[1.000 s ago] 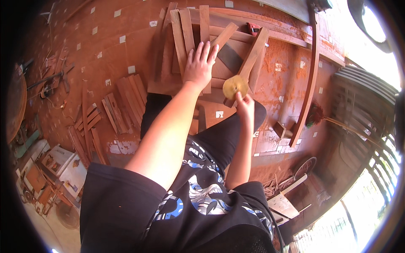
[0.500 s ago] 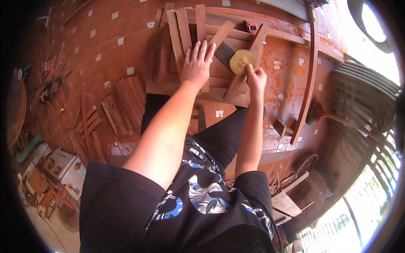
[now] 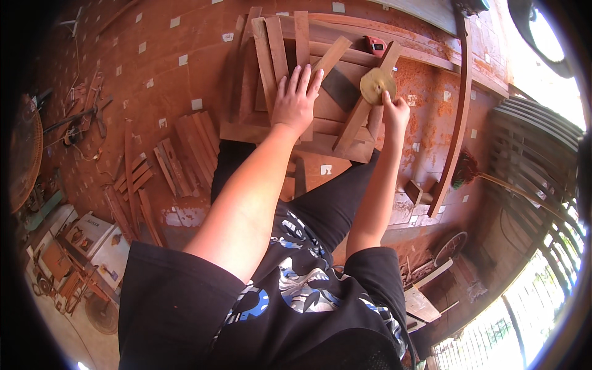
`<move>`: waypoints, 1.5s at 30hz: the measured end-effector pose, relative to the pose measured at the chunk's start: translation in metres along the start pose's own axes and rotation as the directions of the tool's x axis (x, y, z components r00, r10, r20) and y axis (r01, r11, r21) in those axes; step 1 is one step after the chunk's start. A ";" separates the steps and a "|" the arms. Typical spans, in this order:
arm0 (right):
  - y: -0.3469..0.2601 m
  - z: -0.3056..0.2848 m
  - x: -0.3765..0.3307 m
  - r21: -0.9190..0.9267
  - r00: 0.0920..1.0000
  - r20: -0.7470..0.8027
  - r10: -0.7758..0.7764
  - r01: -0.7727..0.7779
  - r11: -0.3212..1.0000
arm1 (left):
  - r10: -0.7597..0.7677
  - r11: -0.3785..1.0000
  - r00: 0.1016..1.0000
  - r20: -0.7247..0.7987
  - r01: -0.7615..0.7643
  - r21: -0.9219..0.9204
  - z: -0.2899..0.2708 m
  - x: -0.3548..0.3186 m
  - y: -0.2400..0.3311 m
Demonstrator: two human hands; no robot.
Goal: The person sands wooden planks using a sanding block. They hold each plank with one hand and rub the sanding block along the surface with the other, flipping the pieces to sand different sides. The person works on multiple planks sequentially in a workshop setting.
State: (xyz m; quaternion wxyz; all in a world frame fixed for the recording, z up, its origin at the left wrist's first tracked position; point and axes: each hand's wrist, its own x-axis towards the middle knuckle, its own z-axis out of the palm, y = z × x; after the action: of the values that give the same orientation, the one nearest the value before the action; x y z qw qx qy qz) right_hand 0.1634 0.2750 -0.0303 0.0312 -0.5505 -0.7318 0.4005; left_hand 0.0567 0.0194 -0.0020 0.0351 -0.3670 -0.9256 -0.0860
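My left hand [image 3: 295,102] lies flat, fingers stretched, across the near ends of several wooden strips [image 3: 278,52] on a low wooden work surface [image 3: 246,131]. A thin, roughly round yellow disc [image 3: 372,85] is pinched between the thumb and fingers of my right hand [image 3: 396,114]. It overlaps a slanting wooden strip [image 3: 350,131] at the right of the surface; whether it touches the wood I cannot tell. Between the hands are a short angled strip [image 3: 333,53] and a dark flat piece [image 3: 341,88].
A red device [image 3: 374,45] sits on boards at the back. One long wooden bar [image 3: 455,123] stretches along the right, near a broom [image 3: 467,169]. Stacked boards [image 3: 196,145] lie on the tiled floor at left. Sawdust [image 3: 425,92] covers the floor on the right.
My right hand and the yellow disc have moved right and slightly away, along the slanting strip. My left hand stays on the strips; the whole view has shifted slightly.
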 end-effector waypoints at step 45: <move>-0.058 0.041 -0.073 -0.396 0.841 -0.283 -0.461 0.335 0.855 | -0.005 1.000 0.999 0.034 0.005 -0.005 -0.001 0.000 0.000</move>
State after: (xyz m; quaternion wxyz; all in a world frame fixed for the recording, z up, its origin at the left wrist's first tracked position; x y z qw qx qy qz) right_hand 0.1269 0.1873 0.0062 0.1587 -0.4460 -0.8687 0.1459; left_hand 0.0569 0.0191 -0.0011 0.0184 -0.3663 -0.9267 -0.0821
